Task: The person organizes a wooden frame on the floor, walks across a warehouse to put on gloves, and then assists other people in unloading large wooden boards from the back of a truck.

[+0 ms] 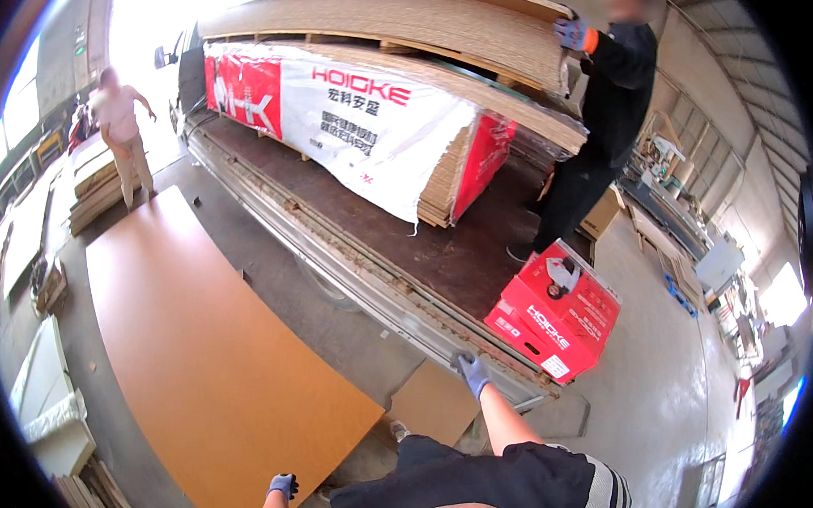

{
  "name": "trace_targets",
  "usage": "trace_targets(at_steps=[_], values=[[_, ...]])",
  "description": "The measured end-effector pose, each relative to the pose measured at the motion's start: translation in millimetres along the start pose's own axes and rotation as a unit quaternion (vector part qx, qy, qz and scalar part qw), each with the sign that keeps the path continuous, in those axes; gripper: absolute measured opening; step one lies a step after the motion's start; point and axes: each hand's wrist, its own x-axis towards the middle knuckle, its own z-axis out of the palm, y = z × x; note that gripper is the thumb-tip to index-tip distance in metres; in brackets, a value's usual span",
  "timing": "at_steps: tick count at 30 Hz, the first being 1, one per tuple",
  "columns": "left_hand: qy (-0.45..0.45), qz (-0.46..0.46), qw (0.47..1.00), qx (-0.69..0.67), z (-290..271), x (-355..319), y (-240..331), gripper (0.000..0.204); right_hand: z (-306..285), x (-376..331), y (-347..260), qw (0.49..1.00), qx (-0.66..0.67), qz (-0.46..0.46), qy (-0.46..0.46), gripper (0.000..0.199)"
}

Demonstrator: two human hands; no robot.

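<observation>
My left hand [284, 486], in a grey-blue glove with a dark palm, is over the near edge of a large orange-brown board [221, 332]. Its fingers are loosely curled and I see nothing in them; whether it touches the board is unclear. My right hand [472, 373], gloved alike, reaches forward to the side rail [354, 296] of a truck bed. Its fingers lie over the rail's edge, holding nothing that I can see. A smaller brown board [434, 401] lies below that hand. To its right, a red carton [561, 311] rests at the bed's end.
Wrapped panels [357, 121] and a stack of long boards [398, 26] load the truck. A gloved co-worker [607, 113] stands on the bed holding the upper boards' end. Another person [125, 129] stands past the big board's far end. Board piles [59, 418] line the left.
</observation>
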Motion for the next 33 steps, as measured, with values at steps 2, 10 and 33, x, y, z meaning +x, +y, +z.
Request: trace_targets(at_steps=[2, 10, 33], values=[[0.001, 0.019, 0.999, -0.028, -6.7, -4.3, 16.4, 0.023, -14.5, 29.6, -8.7, 0.994, -0.058, -0.058, 0.073, 0.032], [0.027, 0.102, 0.972, -0.212, 110.1, -35.4, 91.4, 0.031, -160.4, 130.5, -263.4, 0.907, 0.135, -0.352, 0.188, 0.045], [0.261, 0.230, 0.903, 0.251, 250.0, -39.2, -57.8, 0.040, -341.2, 165.0, -682.3, 0.583, -0.068, -0.702, 0.403, 0.067]])
